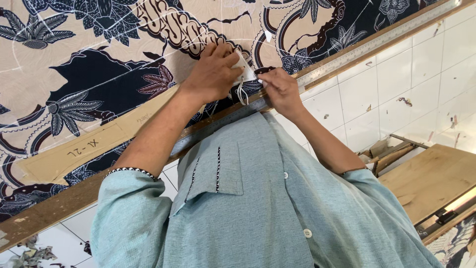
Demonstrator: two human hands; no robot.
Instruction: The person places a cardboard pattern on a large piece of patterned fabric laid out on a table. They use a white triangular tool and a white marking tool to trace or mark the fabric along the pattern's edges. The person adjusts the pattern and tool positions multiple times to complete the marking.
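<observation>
We are pinching a small white tag point(246, 71) between the closed left hand point(213, 74) and right hand point(280, 89) at the near edge of the patterned fabric point(99, 89), above the metal ruler point(218, 124), and, in our judgement, should be keeping its dangling strings untangled.

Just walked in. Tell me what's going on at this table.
A person in a pale green shirt leans over patterned cloth spread on a table. Both hands meet near the table edge: the left hand presses down on a small white piece with white threads hanging from it, and the right hand pinches beside it. A metal ruler lies along the edge, and a tan paper pattern rests on the cloth.
</observation>
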